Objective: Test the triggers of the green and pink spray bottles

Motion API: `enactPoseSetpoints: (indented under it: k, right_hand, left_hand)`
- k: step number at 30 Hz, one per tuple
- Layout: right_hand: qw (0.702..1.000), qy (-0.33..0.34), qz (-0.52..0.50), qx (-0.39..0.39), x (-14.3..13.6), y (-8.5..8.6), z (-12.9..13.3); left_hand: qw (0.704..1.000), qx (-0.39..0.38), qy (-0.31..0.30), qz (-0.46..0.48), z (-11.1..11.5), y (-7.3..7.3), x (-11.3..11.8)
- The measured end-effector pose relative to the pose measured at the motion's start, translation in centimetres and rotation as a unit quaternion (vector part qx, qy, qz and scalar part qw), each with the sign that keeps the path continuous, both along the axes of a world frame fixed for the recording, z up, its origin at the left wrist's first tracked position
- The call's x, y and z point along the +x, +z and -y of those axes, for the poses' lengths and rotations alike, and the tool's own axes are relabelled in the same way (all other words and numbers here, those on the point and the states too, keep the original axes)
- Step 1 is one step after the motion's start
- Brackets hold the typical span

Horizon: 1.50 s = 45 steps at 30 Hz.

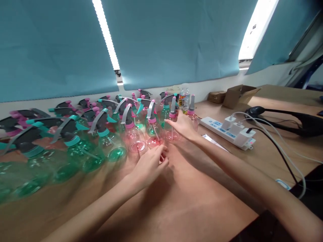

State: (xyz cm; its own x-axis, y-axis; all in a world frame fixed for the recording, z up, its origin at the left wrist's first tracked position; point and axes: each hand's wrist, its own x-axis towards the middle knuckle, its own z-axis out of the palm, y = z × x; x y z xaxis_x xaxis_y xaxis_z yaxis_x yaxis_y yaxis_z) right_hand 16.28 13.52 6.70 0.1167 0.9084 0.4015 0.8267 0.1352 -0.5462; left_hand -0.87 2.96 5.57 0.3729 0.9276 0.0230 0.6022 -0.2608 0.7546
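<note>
My right hand (183, 125) is at a clear pink spray bottle (172, 134) with a grey trigger head, its thumb across the front below the pink collar and the other fingers behind. The bottle stands upright on the table. My left hand (152, 162) is just above the table in front of another pink spray bottle (153, 131). Its fingers are loosely curled, with a gap to the thumb and nothing visible held. A further pink spray bottle (134, 137) stands to the left, and one more (192, 116) stands right of my right hand, partly hidden by it.
Several green spray bottles (84, 158) crowd the table's left side. A labelled clear bottle (184, 99) stands behind. To the right lie a white power strip (214, 127) with plugged chargers and cables, a phone-like flat object (214, 143), an open cardboard box (238, 95) and a black headband-like object (290, 117).
</note>
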Motion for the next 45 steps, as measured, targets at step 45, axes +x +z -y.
enactPoseSetpoints:
  k: [45]
  right_hand:
    - [0.855, 0.514, 0.073, 0.009, -3.5, -5.8, 9.9]
  left_hand:
    - [0.977, 0.132, 0.083, 0.144, 2.3, 3.3, -8.1]
